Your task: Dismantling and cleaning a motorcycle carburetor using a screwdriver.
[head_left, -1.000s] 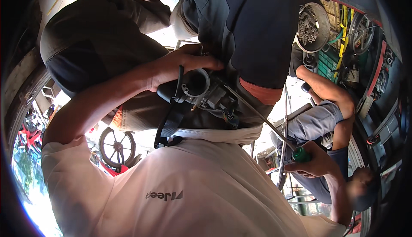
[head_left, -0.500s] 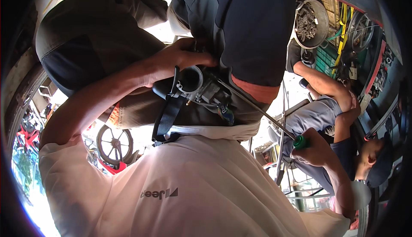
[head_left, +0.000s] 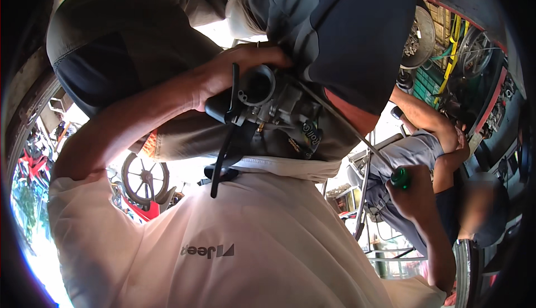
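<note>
A carburetor [head_left: 282, 106] rests in my lap between my thighs, its round dark throat facing up. My left hand [head_left: 248, 61] wraps round its far side; the fingertips are partly hidden behind it. In my right hand [head_left: 414, 199], closed round the green handle, is a long screwdriver [head_left: 352, 125]. Its thin metal shaft slants left to the carburetor's far right side, where the tip is hidden from view. A dark strap [head_left: 223, 160] hangs below the carburetor, toward my shirt.
At the right a person [head_left: 405, 154] in grey trousers sits close to my right arm. Beyond are a metal bowl [head_left: 427, 43] with small parts, a green crate [head_left: 427, 82] and a wheel rim [head_left: 474, 54]. A spoked wheel [head_left: 146, 178] stands at the left.
The carburetor has shifted slightly right with my left hand and tilted a little. My right hand and the screwdriver have also moved slightly right. My right leg now covers part of the bowl.
</note>
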A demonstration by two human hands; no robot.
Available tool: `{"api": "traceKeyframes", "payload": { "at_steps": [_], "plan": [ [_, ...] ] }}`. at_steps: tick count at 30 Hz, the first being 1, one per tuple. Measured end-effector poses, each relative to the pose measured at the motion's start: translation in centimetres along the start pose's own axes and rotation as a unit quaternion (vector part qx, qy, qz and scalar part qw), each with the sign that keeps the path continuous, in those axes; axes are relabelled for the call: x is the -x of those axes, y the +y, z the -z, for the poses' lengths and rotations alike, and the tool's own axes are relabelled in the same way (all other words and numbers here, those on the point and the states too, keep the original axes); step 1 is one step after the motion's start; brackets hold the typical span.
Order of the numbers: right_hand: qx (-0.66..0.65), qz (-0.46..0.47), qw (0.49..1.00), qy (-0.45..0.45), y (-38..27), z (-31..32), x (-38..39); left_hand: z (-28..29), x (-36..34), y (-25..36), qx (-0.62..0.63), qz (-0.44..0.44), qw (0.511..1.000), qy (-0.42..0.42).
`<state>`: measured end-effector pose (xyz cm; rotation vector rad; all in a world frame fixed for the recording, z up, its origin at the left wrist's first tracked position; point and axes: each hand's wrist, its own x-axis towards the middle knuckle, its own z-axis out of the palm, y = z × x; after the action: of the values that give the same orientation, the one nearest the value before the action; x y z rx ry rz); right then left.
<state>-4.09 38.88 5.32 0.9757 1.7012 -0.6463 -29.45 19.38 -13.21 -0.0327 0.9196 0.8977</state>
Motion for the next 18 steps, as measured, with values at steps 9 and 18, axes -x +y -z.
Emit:
{"api": "traceKeyframes", "payload": {
  "at_steps": [9,18],
  "plan": [
    [-0.075,0.063,0.993,-0.058,-0.7,4.6,1.6,-1.0,1.2,1.1,-0.015,0.02,0.998,0.062],
    [-0.552,-0.145,0.784,-0.243,2.0,3.2,3.2,-1.2,0.7,0.9,0.026,0.084,0.996,0.027]
  ]
}}
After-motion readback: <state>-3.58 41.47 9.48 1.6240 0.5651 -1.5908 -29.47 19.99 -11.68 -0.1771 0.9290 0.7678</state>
